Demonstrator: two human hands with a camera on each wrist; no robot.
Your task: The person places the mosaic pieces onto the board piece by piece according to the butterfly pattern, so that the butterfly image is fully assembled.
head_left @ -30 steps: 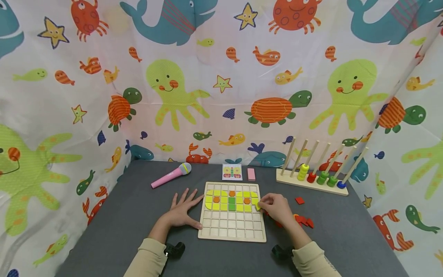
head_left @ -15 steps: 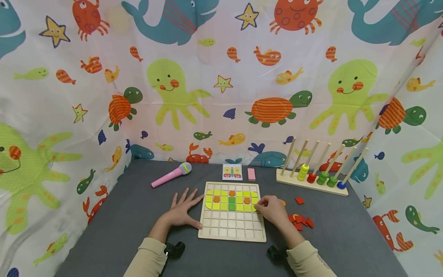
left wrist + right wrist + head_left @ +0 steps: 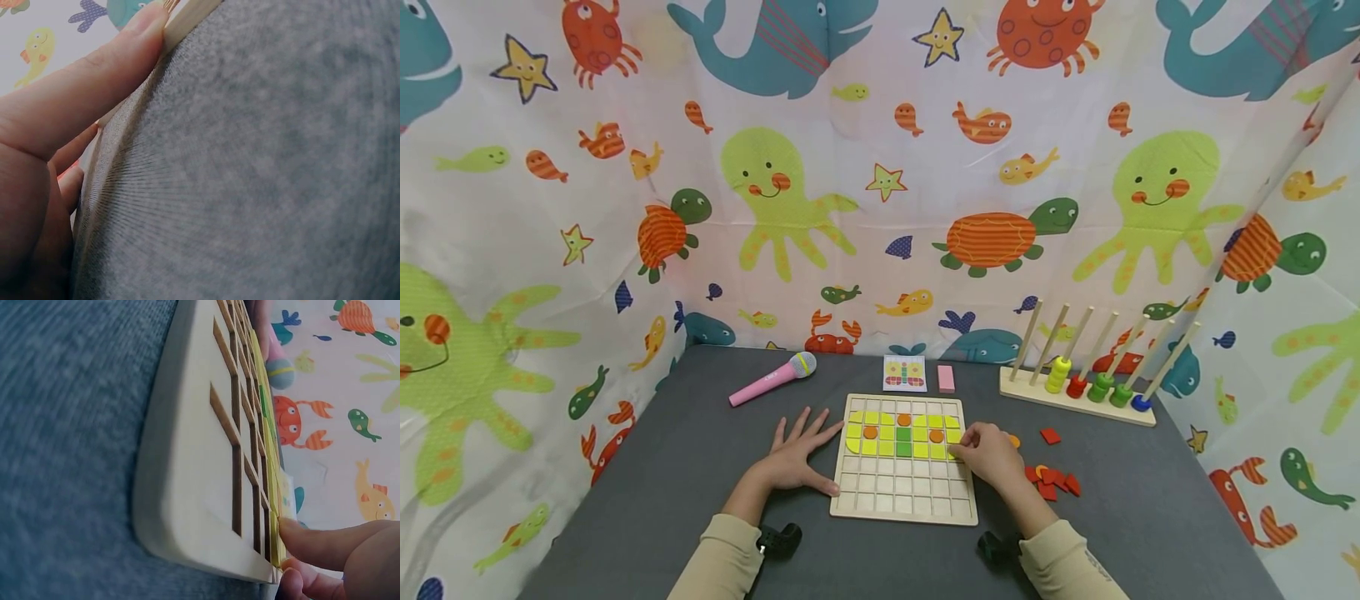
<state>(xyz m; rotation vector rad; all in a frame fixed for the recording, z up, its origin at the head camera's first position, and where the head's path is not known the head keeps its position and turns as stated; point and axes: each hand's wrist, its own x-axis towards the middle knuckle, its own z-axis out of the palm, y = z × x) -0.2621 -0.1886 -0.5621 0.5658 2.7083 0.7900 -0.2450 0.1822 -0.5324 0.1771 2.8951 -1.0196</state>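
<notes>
A wooden grid board point(image 3: 902, 506) lies on the dark table, its upper rows filled with yellow tiles point(image 3: 868, 447), a green strip point(image 3: 903, 442) and orange round pieces point(image 3: 936, 436). At the right end of the lowest filled row, my right hand point(image 3: 994, 457) pinches a yellow tile point(image 3: 281, 551) between thumb and finger, right at its cell; the fingertips partly cover it. My left hand point(image 3: 793, 461) lies with fingers spread on the table, thumb and index tip touching the board's left edge. The lower rows of cells show bare wood.
Red tiles point(image 3: 1049, 478) lie loose right of the right hand, one red square point(image 3: 1050, 436) apart. Behind the board are a pattern card point(image 3: 905, 374) and a pink block point(image 3: 946, 379). A pink microphone point(image 3: 772, 380) lies back left; a peg stand point(image 3: 1078, 398) with coloured beads stands back right.
The right hand has moved slightly left, from the board's right edge onto the row's end cell, bringing the yellow tile there. The left hand stays put.
</notes>
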